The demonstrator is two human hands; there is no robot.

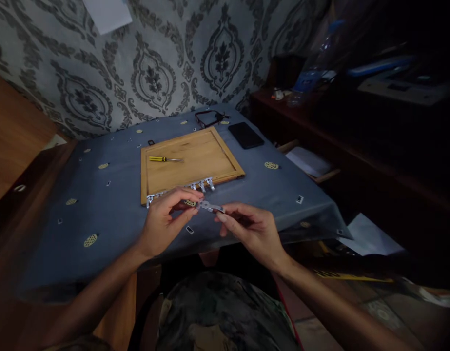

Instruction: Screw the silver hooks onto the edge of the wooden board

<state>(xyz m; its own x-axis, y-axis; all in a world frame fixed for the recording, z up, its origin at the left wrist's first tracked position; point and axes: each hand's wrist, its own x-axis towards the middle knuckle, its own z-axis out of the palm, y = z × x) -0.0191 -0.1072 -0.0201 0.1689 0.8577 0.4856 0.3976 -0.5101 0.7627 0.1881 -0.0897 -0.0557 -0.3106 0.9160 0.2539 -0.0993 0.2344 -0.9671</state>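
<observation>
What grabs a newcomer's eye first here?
Both hands meet at the table's near edge: left hand and right hand pinch a small metal bracket between them. Just behind lies a shallow wooden tray with a yellow screwdriver inside, on a grey-blue tablecloth.

hands 2 [166, 219] | tray 1 [228, 158] | screwdriver 1 [164, 159] | phone 1 [245, 135] | glasses 1 [210, 117]

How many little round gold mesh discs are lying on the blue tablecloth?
About 8 round gold mesh discs: three by the far edge, four on the left, one right of the wooden tray. Hands may hide more.
</observation>
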